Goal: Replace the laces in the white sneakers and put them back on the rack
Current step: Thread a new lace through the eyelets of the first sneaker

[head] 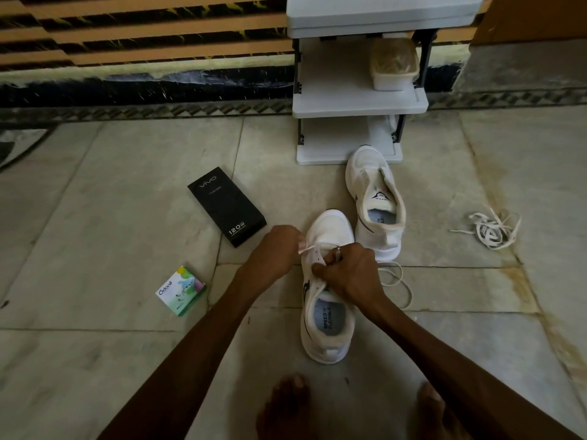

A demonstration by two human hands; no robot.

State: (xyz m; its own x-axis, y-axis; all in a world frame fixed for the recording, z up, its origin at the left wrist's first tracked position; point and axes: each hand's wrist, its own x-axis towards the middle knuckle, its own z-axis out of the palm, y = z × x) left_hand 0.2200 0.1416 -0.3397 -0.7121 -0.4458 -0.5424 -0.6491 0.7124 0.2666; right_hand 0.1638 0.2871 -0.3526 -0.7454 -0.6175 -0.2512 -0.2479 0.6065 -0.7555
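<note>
Your bare feet (286, 404) rest on the stone floor (95, 249) at the lower edge of the view. Just beyond them the near sneaker (327, 338) stands upright, toe pointing away from you. Your left hand (273, 249) is closed in a pinch on the end of the lace (307, 248), drawn out to the left of the eyelets. Your right hand (349, 274) is curled over the eyelet row and grasps the near sneaker there, thumb pressed against the upper. The rest of the lace loops loosely on the floor just right of that shoe.

Touching its toe on the right, the second sneaker (378, 211) stands unlaced, its toe against the base of the white rack (359, 103). One rack shelf holds a plastic container (394, 63). A tangle of loose laces (490, 228) lies well apart to the right. To the left lie a black box (227, 206) and, nearer you, a small Odonil box (181, 290).
</note>
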